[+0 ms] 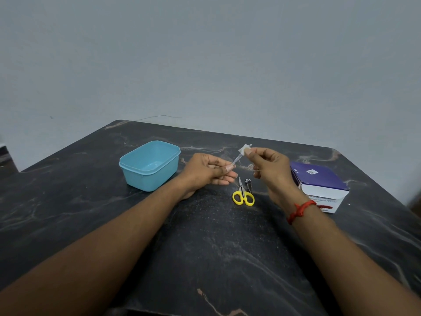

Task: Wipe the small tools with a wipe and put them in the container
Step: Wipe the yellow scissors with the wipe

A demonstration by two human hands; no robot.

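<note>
While the left hand [208, 168] pinches a slim tool [236, 159] by its lower end, the right hand [268, 166] pinches a wipe [245, 148] around its tip, above the scissors [243, 195].

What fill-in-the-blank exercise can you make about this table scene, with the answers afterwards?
1. The light blue rectangular plastic container has ____ tools in it.
2. The small metal scissors lying on the dark marbled table have ____ handles.
3. The left hand holds a slim pale tool, and the right hand pinches a small white ____ at its far end.
4. A red thread band circles the ____ wrist.
Missing words: no; yellow; wipe; right.
</note>
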